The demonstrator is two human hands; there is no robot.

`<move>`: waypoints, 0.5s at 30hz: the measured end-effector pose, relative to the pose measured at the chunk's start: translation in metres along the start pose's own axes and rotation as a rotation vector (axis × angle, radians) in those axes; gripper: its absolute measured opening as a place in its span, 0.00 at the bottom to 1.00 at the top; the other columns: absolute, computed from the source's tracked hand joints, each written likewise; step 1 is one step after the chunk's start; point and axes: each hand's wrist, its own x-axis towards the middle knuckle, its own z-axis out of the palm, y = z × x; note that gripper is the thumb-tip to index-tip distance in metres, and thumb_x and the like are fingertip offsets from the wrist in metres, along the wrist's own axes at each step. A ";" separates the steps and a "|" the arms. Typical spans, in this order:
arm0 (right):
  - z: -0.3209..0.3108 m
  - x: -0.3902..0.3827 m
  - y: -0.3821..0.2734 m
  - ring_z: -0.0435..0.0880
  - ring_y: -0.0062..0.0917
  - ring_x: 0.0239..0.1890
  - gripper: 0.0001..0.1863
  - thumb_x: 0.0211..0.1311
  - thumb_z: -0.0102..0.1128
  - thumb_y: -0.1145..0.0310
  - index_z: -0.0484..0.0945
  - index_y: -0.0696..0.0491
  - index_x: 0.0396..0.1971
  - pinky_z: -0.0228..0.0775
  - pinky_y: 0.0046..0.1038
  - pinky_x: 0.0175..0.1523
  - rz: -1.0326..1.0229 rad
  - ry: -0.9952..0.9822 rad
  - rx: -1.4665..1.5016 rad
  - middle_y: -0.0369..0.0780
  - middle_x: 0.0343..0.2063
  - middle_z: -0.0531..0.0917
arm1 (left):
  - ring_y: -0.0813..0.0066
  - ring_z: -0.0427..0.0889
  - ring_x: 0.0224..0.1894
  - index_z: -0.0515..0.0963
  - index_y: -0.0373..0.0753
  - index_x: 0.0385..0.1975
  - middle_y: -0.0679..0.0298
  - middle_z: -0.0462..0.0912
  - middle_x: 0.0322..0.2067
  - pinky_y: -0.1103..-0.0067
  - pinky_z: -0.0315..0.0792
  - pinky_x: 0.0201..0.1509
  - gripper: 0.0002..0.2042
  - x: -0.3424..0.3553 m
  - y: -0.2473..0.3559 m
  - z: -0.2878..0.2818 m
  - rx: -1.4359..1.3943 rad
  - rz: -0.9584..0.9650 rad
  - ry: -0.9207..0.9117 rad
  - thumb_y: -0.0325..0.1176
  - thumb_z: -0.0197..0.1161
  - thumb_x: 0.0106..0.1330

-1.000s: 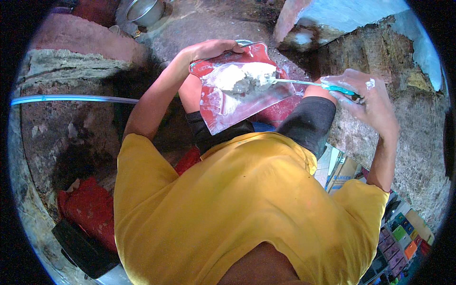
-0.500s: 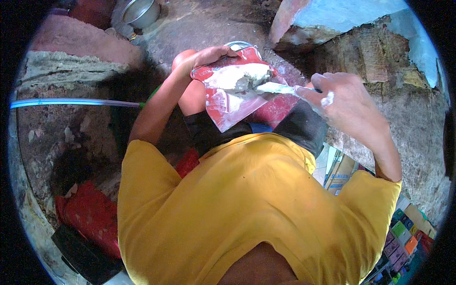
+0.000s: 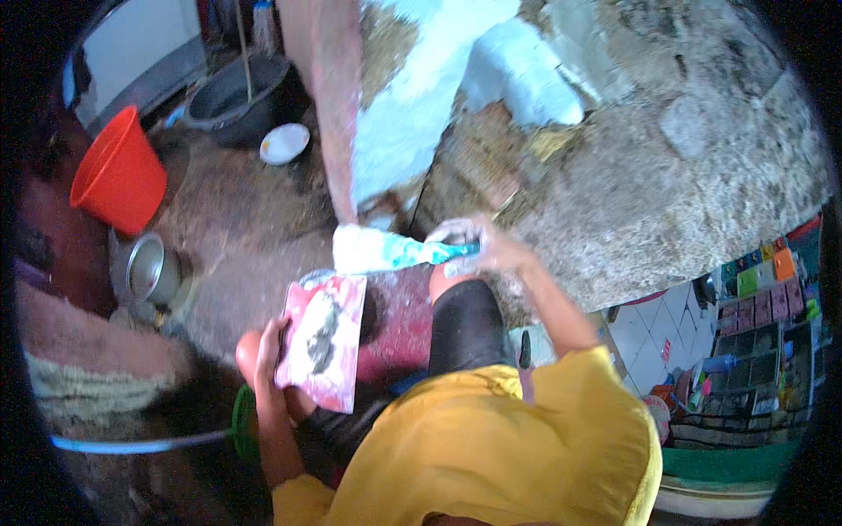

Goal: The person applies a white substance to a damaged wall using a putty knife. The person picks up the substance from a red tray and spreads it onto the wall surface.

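My left hand grips the left edge of a flat red sheet, held tilted over my lap. A mound of white paste, grey in the middle, lies on it. Beyond the sheet's upper right corner, my right hand is closed around the teal handle of a putty knife. White paste coats its broad blade, which points left toward a pinkish wall edge. Whitish smears mark the right fingers. Partly behind the sheet, the rim of a round container shows; its contents are hidden.
A light blue and pink wall rises ahead, joining rough bare wall on the right. Farther left are a red bucket, a metal pot, a black tub and a white bowl. A pale hose runs low left.
The putty knife has lifted off the paste and swung out beyond the sheet in my right hand. My view has turned right, bringing the wall and bucket into sight.
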 end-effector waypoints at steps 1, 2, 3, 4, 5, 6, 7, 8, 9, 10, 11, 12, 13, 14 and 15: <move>0.007 -0.019 0.002 0.76 0.16 0.32 0.23 0.45 0.71 0.69 0.77 0.55 0.45 0.69 0.21 0.39 -0.150 0.241 -0.023 0.33 0.33 0.79 | 0.74 0.76 0.35 0.77 0.33 0.44 0.66 0.80 0.35 0.79 0.68 0.45 0.21 0.003 -0.011 0.003 -0.118 -0.001 -0.037 0.45 0.46 0.68; 0.018 -0.028 0.003 0.74 0.14 0.29 0.21 0.50 0.67 0.71 0.76 0.55 0.47 0.67 0.19 0.35 -0.105 0.384 -0.005 0.31 0.28 0.77 | 0.74 0.75 0.35 0.76 0.32 0.43 0.66 0.80 0.34 0.78 0.68 0.46 0.20 0.000 -0.004 0.005 -0.205 0.012 -0.072 0.44 0.47 0.67; 0.025 -0.037 0.005 0.72 0.11 0.26 0.19 0.56 0.63 0.72 0.74 0.56 0.48 0.65 0.16 0.32 -0.048 0.534 0.023 0.29 0.24 0.76 | 0.75 0.75 0.35 0.76 0.33 0.41 0.66 0.79 0.34 0.78 0.68 0.46 0.17 -0.004 0.005 0.004 -0.217 -0.044 -0.082 0.41 0.49 0.66; 0.029 -0.040 0.005 0.70 0.11 0.25 0.19 0.58 0.60 0.71 0.73 0.56 0.50 0.62 0.16 0.30 -0.081 0.629 0.106 0.29 0.23 0.74 | 0.75 0.75 0.35 0.76 0.34 0.39 0.66 0.79 0.34 0.78 0.68 0.46 0.16 -0.007 0.013 0.006 -0.207 -0.049 -0.065 0.40 0.50 0.65; 0.033 -0.044 0.003 0.69 0.11 0.23 0.19 0.60 0.57 0.70 0.72 0.57 0.52 0.60 0.15 0.29 -0.112 0.725 0.191 0.30 0.22 0.73 | 0.75 0.75 0.34 0.75 0.34 0.38 0.66 0.79 0.33 0.78 0.68 0.46 0.14 -0.012 0.019 0.008 -0.199 -0.056 -0.048 0.39 0.51 0.64; 0.034 -0.046 0.000 0.67 0.10 0.22 0.19 0.63 0.54 0.68 0.70 0.57 0.53 0.58 0.15 0.27 -0.139 0.818 0.280 0.30 0.21 0.72 | 0.75 0.75 0.34 0.75 0.34 0.38 0.66 0.79 0.33 0.78 0.68 0.46 0.14 -0.018 0.025 0.014 -0.167 -0.017 -0.003 0.39 0.51 0.64; 0.032 -0.043 -0.005 0.66 0.10 0.20 0.21 0.64 0.53 0.65 0.69 0.58 0.54 0.56 0.15 0.25 -0.183 0.874 0.201 0.29 0.19 0.70 | 0.75 0.74 0.30 0.77 0.33 0.33 0.66 0.79 0.30 0.78 0.68 0.40 0.14 -0.026 0.032 0.020 -0.132 -0.015 0.091 0.40 0.56 0.60; 0.029 -0.037 -0.012 0.64 0.10 0.18 0.22 0.66 0.51 0.61 0.68 0.58 0.55 0.55 0.15 0.23 -0.226 0.928 0.121 0.29 0.18 0.68 | 0.76 0.73 0.26 0.78 0.32 0.29 0.66 0.79 0.26 0.78 0.68 0.35 0.14 -0.033 0.040 0.026 -0.096 -0.014 0.185 0.40 0.60 0.57; 0.024 -0.032 -0.016 0.63 0.10 0.16 0.24 0.67 0.49 0.58 0.66 0.59 0.56 0.54 0.15 0.20 -0.270 0.980 0.040 0.28 0.16 0.67 | 0.77 0.73 0.23 0.79 0.30 0.24 0.67 0.78 0.23 0.79 0.68 0.30 0.15 -0.039 0.048 0.036 -0.059 -0.017 0.275 0.40 0.64 0.54; 0.019 -0.029 -0.014 0.65 0.12 0.16 0.27 0.69 0.45 0.54 0.64 0.60 0.56 0.56 0.16 0.20 -0.257 1.005 -0.007 0.30 0.16 0.67 | 0.77 0.72 0.22 0.79 0.30 0.22 0.67 0.78 0.21 0.79 0.67 0.28 0.15 -0.037 0.041 0.034 -0.040 -0.019 0.311 0.40 0.65 0.53; 0.014 -0.026 -0.015 0.65 0.12 0.16 0.25 0.69 0.44 0.55 0.65 0.60 0.56 0.57 0.17 0.21 -0.275 1.030 0.058 0.30 0.17 0.67 | 0.78 0.72 0.21 0.79 0.31 0.20 0.67 0.77 0.20 0.79 0.67 0.27 0.15 -0.040 0.047 0.039 -0.012 -0.012 0.336 0.40 0.65 0.52; 0.011 -0.021 -0.015 0.66 0.13 0.17 0.24 0.70 0.42 0.56 0.65 0.59 0.57 0.58 0.17 0.22 -0.293 1.053 0.124 0.31 0.18 0.68 | 0.79 0.71 0.20 0.79 0.31 0.19 0.68 0.77 0.19 0.79 0.66 0.27 0.16 -0.043 0.053 0.044 0.015 -0.007 0.361 0.41 0.66 0.52; 0.007 -0.017 -0.016 0.67 0.13 0.18 0.23 0.71 0.41 0.57 0.65 0.58 0.57 0.59 0.18 0.23 -0.311 1.075 0.190 0.31 0.18 0.68 | 0.79 0.71 0.20 0.79 0.31 0.17 0.68 0.76 0.18 0.79 0.66 0.26 0.16 -0.046 0.059 0.050 0.041 -0.001 0.387 0.41 0.66 0.51; 0.006 -0.013 -0.020 0.67 0.15 0.17 0.23 0.71 0.39 0.56 0.65 0.59 0.56 0.60 0.19 0.22 -0.332 1.085 0.271 0.32 0.18 0.68 | 0.80 0.70 0.20 0.78 0.31 0.17 0.68 0.76 0.18 0.79 0.66 0.26 0.16 -0.050 0.063 0.050 0.098 -0.038 0.424 0.42 0.66 0.51; 0.002 -0.010 -0.019 0.67 0.15 0.17 0.23 0.71 0.39 0.56 0.66 0.59 0.55 0.60 0.19 0.21 -0.359 1.098 0.283 0.32 0.18 0.68 | 0.80 0.70 0.19 0.78 0.31 0.17 0.69 0.75 0.17 0.79 0.65 0.25 0.17 -0.050 0.065 0.052 0.109 -0.052 0.430 0.42 0.66 0.51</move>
